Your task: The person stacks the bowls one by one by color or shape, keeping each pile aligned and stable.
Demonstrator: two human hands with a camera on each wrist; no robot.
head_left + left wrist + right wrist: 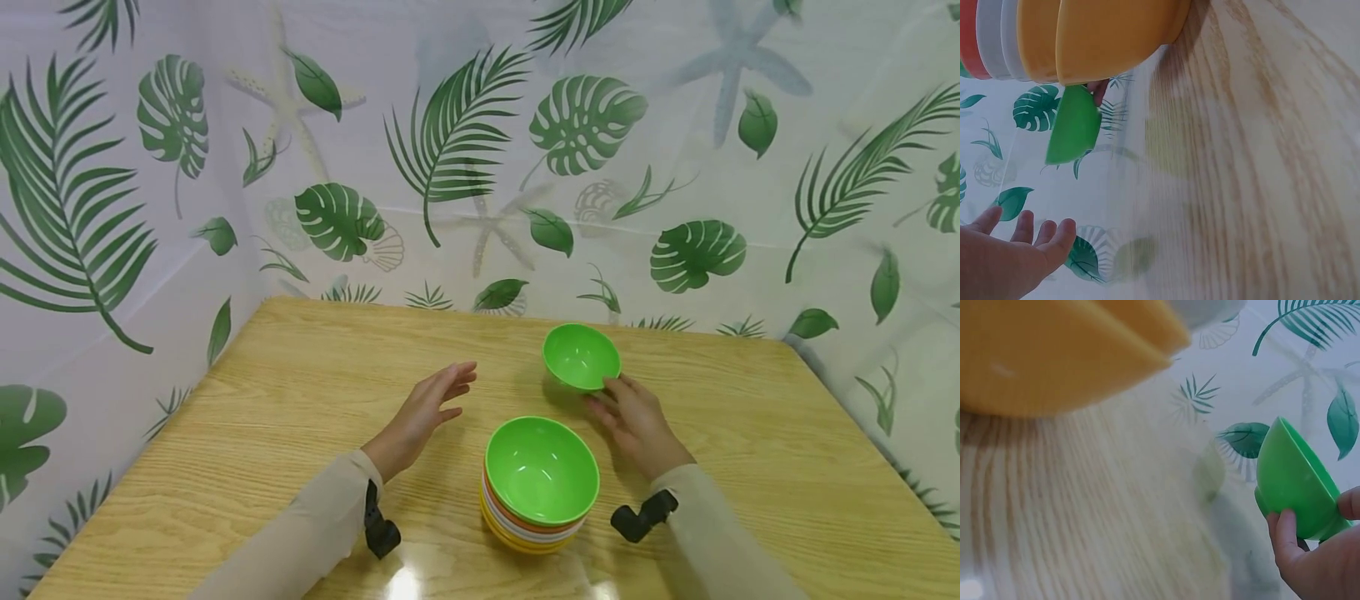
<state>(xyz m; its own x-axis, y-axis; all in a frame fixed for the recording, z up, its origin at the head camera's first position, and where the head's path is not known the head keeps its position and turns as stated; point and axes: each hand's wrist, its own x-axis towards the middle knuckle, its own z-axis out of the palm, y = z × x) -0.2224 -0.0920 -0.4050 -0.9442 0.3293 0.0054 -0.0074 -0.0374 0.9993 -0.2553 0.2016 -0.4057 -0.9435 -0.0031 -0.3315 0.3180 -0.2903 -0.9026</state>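
A single green bowl (581, 357) is tilted above the far part of the table, its inside turned toward the head camera. My right hand (636, 423) grips it at the near right, with the thumb at the rim and fingers (1285, 534) under the outer wall in the right wrist view. Closer to me stands a stack of nested bowls (542, 475), green on top, with orange, white and yellow edges below. Left of the stack, my left hand (426, 412) is held with fingers extended and nothing in it; the left wrist view shows those fingers spread.
The wooden table (300, 400) reaches back to a white cloth (495, 242) printed with green leaves, which also runs along the left and right sides. Black wrist cameras (381, 529) are strapped at both sleeves, close to either side of the stack.
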